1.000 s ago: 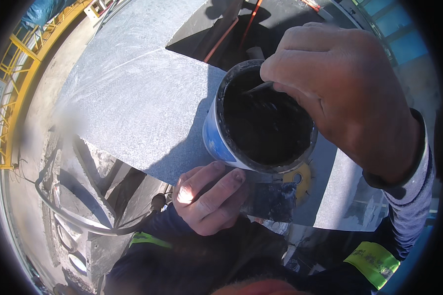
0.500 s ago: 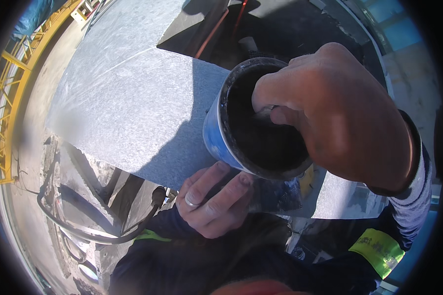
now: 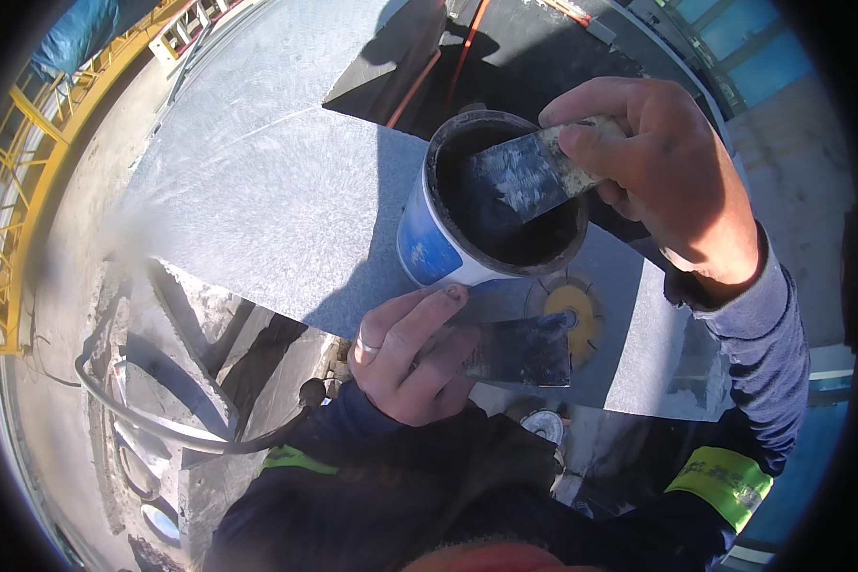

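A round tub (image 3: 431, 240) with a blue and white side and a dark, crusted rim stands on the pale grey slab (image 3: 248, 205). Over its opening, my right hand (image 3: 653, 162) pinches a flat scraper (image 3: 524, 176) smeared with whitish paste, its blade tilted down into the tub. Fingers of my left hand (image 3: 415, 348) are closed round a second scraper (image 3: 524, 351), whose dark, stained blade points right, just nearer to me than the tub. Shadow hides the tub's bottom.
Beside the left scraper lies a yellow-centred disc (image 3: 574, 319). A dark hose (image 3: 191, 443) curves past broken grey slabs at lower left. Far left stands a yellow metal frame (image 3: 33, 181). Orange cords (image 3: 467, 43) run over a dark area beyond the tub.
My right hand has risen out of the tub, bringing the paste-smeared scraper into sight. My left hand has moved slightly down and its scraper now shows more fully.
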{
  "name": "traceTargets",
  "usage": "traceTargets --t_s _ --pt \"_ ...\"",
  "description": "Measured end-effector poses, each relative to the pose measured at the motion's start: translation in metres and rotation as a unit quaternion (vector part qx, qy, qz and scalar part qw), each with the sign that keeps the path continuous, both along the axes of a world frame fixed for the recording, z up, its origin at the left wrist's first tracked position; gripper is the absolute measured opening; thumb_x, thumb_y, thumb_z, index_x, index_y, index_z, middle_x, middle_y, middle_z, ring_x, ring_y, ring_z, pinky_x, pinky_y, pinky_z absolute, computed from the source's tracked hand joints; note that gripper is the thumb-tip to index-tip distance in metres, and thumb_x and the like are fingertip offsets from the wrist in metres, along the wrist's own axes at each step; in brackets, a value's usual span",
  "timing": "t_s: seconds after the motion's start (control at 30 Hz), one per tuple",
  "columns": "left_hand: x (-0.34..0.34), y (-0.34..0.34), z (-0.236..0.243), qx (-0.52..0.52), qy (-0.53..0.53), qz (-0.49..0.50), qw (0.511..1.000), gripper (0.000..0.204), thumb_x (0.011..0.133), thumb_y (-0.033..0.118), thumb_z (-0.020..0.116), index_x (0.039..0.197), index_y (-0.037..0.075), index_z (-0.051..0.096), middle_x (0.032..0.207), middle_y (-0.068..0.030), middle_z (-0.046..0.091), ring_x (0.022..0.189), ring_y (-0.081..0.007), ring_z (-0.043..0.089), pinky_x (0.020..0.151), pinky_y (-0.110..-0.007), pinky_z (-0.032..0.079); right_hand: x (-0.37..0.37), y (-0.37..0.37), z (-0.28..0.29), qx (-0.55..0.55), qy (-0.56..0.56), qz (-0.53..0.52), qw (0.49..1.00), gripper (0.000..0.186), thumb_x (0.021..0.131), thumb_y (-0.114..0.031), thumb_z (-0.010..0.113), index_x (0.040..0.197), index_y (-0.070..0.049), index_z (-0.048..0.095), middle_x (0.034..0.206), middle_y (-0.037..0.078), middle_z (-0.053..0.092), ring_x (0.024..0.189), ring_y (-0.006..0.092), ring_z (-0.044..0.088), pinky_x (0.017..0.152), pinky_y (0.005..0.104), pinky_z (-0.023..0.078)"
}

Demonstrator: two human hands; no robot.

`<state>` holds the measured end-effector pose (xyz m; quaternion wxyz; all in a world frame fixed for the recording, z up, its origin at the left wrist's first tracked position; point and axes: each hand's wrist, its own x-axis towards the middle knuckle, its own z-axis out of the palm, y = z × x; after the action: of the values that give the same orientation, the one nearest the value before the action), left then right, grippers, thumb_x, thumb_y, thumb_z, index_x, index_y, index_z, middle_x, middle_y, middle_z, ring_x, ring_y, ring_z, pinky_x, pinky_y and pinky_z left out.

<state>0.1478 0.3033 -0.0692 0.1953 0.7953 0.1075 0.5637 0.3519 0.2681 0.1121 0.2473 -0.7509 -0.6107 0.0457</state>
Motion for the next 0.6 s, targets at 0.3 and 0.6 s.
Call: traceTargets --t_s 0.3,0.6 --pt "-0.02 -0.009 0.007 -0.317 -0.115 -0.139 0.931 0.024 0.081 -0.009 0.066 0.103 0.003 0.065 0.1 -0.0138 0.067 0.083 -0.0205 0.064 0.075 -0.032 0.052 0.003 -0.023 0.022 0.144 0.343 -0.053 0.927 0.018 0.094 -0.01 0.061 0.108 0.0 0.064 0.083 0.003 0.061 0.065 0.0122 0.059 0.054 0.0217 0.045" --pt "-0.04 -0.028 0.037 -0.503 -0.114 -0.361 0.777 0.029 0.095 0.0 0.055 0.124 0.001 0.051 0.095 -0.0098 0.067 0.066 -0.0096 0.058 0.058 -0.024 0.049 -0.003 -0.067 0.017 0.194 0.534 0.045 0.822 0.019 0.097 -0.005 0.056 0.115 0.001 0.059 0.104 0.012 0.067 0.089 0.0283 0.069 0.081 0.0399 0.06"
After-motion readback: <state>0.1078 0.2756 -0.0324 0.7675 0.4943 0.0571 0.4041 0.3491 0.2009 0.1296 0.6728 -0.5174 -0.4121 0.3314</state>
